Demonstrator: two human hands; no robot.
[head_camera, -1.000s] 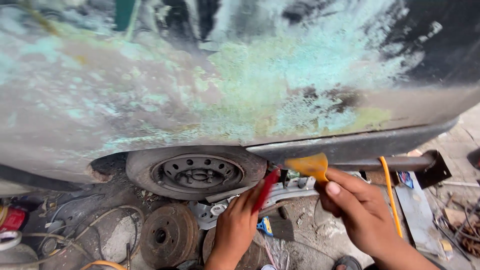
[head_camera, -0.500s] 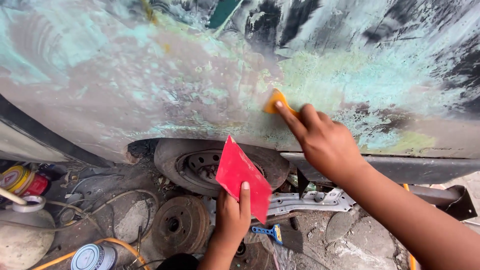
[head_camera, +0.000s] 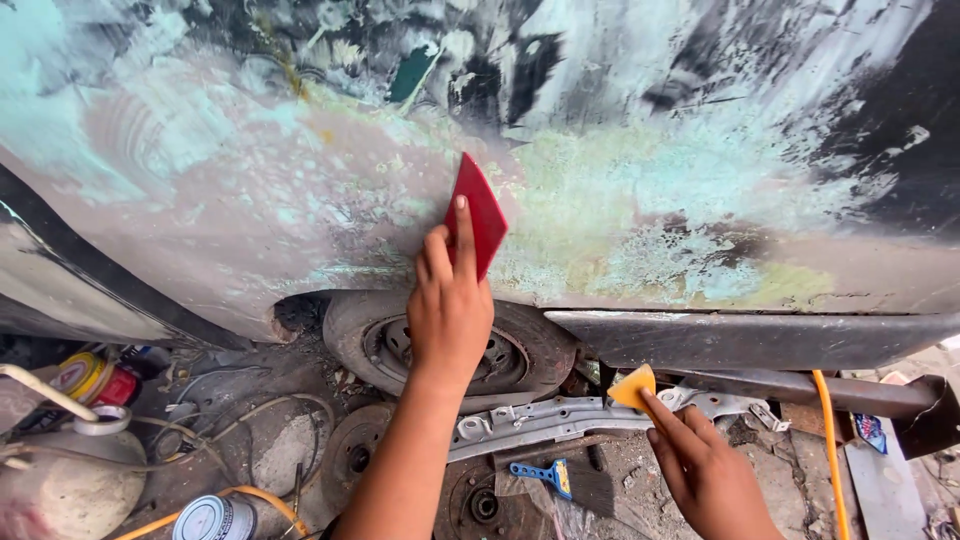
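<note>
- The red spreader (head_camera: 478, 212), a flat plastic blade, sits against the filler-smeared car body panel (head_camera: 620, 190), just left of the frame's middle and tilted with its top corner toward 12 o'clock.
- The left hand (head_camera: 448, 305) holds the spreader, fingers pressed flat up its back face, arm rising from 6 o'clock.
- The panel around the blade is patched in pale green, cream and grey, with bare dark areas toward 1 and 3 o'clock.
- The right hand (head_camera: 705, 470), at 4 o'clock from the spreader, pinches a small yellow spreader (head_camera: 634, 388) between fingertips, well apart from the panel.
- Directly below the left hand lies a wheel (head_camera: 520, 350) on its side under the body's lower edge.
- A grey metal bracket (head_camera: 540, 420) lies between the wheel and the right hand.
- A brake drum (head_camera: 350, 450) rests on the ground at 7 o'clock.
- A blue-topped tin (head_camera: 212, 520) and an orange hose (head_camera: 255, 498) sit at 8 o'clock, low in the frame.
</note>
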